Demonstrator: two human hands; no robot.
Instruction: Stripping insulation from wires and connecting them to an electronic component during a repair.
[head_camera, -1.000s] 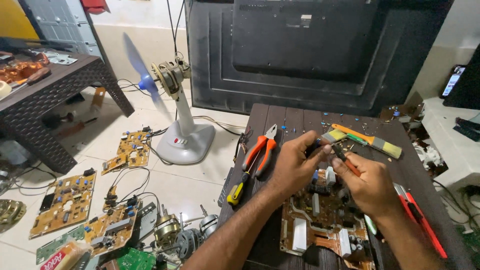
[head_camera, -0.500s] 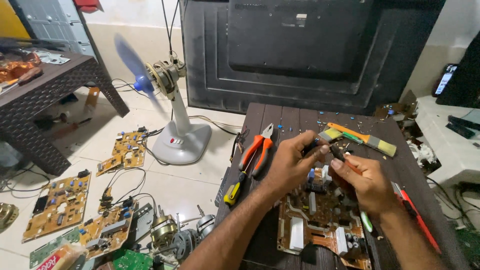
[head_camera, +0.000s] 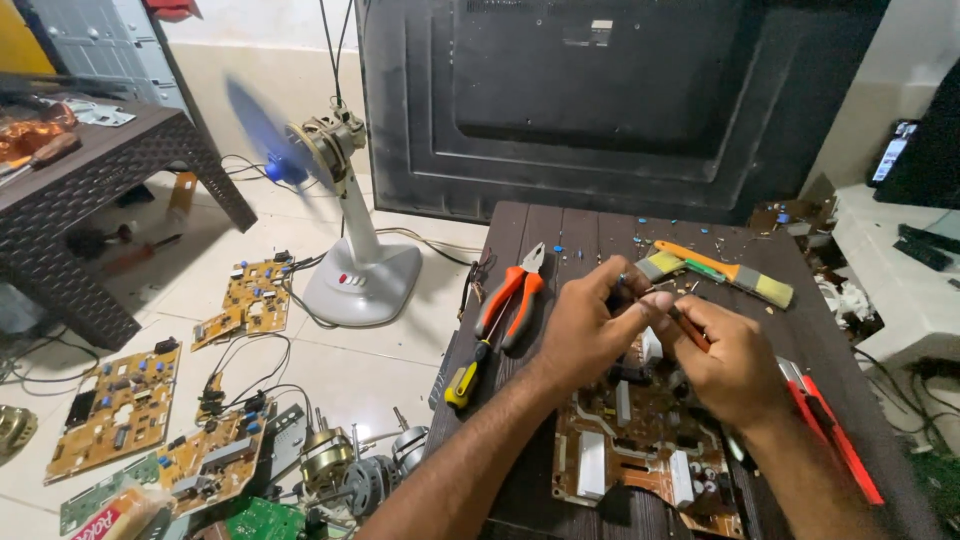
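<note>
Brown circuit board (head_camera: 640, 455) beneath pinching fingers (head_camera: 640, 305)

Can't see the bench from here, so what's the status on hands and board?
Left hand pinching a small part. Right hand holding a thin tool against it. Circuit board flat underneath both. Pliers lie apart, left.

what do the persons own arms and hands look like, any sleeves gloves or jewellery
Both arms are bare as far as the picture shows, with no sleeves in view. The left hand and the right hand wear no gloves, and no watch, band or ring shows on the wrists or on the fingers that can be seen. The forearms carry some dark hair. Nails look short and unpainted.
</note>
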